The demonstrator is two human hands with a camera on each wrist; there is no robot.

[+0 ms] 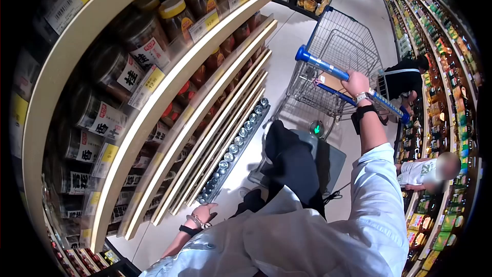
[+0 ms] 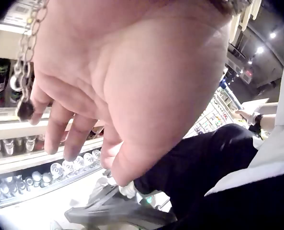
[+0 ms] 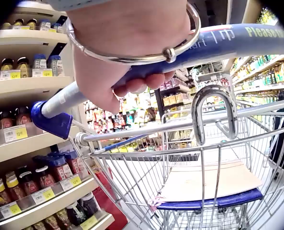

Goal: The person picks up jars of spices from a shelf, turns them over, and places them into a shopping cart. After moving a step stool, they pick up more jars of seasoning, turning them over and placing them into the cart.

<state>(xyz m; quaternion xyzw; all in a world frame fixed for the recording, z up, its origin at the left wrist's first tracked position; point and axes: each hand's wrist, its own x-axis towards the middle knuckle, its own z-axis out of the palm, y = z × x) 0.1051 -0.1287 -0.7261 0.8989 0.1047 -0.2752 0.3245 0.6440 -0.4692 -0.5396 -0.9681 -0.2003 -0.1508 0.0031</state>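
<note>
My right hand (image 1: pixel 355 83) grips the blue handle (image 3: pixel 223 46) of a wire shopping cart (image 1: pixel 353 36). In the right wrist view, its fingers curl around the bar and a metal bangle circles the wrist. A flat tan sheet (image 3: pixel 211 182) lies in the cart behind a blue-edged flap. Down at my left side, my left hand (image 1: pixel 203 214) hangs with loose fingers and holds nothing. The left wrist view shows its bare palm (image 2: pixel 127 72) and a chain bracelet (image 2: pixel 29 52). Nearest to it are the lower shelf edges and a row of clear round items (image 1: pixel 233 149).
Tall shelves of spice jars (image 1: pixel 119 71) with price tags curve along my left. To the right, a person in dark clothes (image 1: pixel 402 82) is beside the cart, and another in a white top (image 1: pixel 417 173) stands near bottle shelves (image 1: pixel 435 102). A grey flat panel (image 1: pixel 330 161) lies by my legs.
</note>
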